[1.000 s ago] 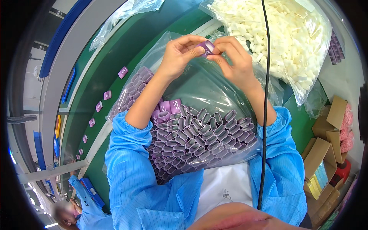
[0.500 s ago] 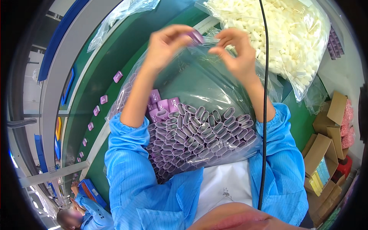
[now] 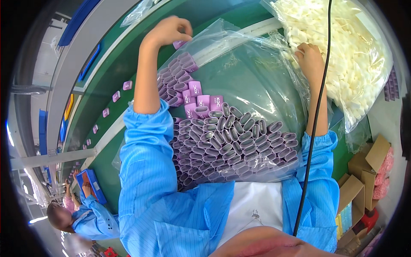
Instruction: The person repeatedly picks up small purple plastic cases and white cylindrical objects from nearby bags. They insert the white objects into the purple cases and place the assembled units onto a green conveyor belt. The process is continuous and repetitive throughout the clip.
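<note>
My left hand (image 3: 169, 31) is over the green belt at the far left, its fingers bent down with the tips at a small purple case (image 3: 179, 44). The hand partly covers that case. On the right, my right hand (image 3: 311, 62) has its fingers curled at the edge of a clear bag of small white pieces (image 3: 342, 55). What those fingers hold, if anything, is hidden. Between my arms a large clear plastic bag (image 3: 265, 90) holds many purple oval sleeves (image 3: 231, 147), mostly with open ends up. Several lie on their sides (image 3: 203, 102) near my left forearm.
Several purple cases (image 3: 116, 96) sit spaced along the belt (image 3: 141, 55) on the left. A black cable (image 3: 314, 128) hangs before my right arm. Cardboard boxes (image 3: 353, 192) stand at the right. A co-worker in blue (image 3: 96, 218) is at lower left near a blue tray (image 3: 95, 188).
My hands have moved apart: the left went up and left to the belt with a purple case, the right went right to the white pieces. The view has shifted slightly.
</note>
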A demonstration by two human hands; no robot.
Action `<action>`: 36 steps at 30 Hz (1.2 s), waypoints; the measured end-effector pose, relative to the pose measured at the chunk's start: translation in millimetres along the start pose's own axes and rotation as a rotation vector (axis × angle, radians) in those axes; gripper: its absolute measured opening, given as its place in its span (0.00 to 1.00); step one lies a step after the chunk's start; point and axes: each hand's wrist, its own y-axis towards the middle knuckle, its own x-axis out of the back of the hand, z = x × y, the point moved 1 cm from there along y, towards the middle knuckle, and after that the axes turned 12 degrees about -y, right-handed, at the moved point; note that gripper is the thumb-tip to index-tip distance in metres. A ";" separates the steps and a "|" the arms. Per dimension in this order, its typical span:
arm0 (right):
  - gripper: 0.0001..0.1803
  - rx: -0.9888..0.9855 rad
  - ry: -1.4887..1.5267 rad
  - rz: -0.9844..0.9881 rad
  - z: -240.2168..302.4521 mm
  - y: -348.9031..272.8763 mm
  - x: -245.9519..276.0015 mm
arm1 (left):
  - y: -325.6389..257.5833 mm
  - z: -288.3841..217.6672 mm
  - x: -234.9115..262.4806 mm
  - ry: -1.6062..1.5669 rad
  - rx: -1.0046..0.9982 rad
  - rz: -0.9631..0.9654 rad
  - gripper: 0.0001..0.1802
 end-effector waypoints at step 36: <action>0.05 0.046 1.398 -0.038 87.6 -25.1 30.0 | -15.0 -99.5 -130.9 -0.984 -0.418 -0.331 0.12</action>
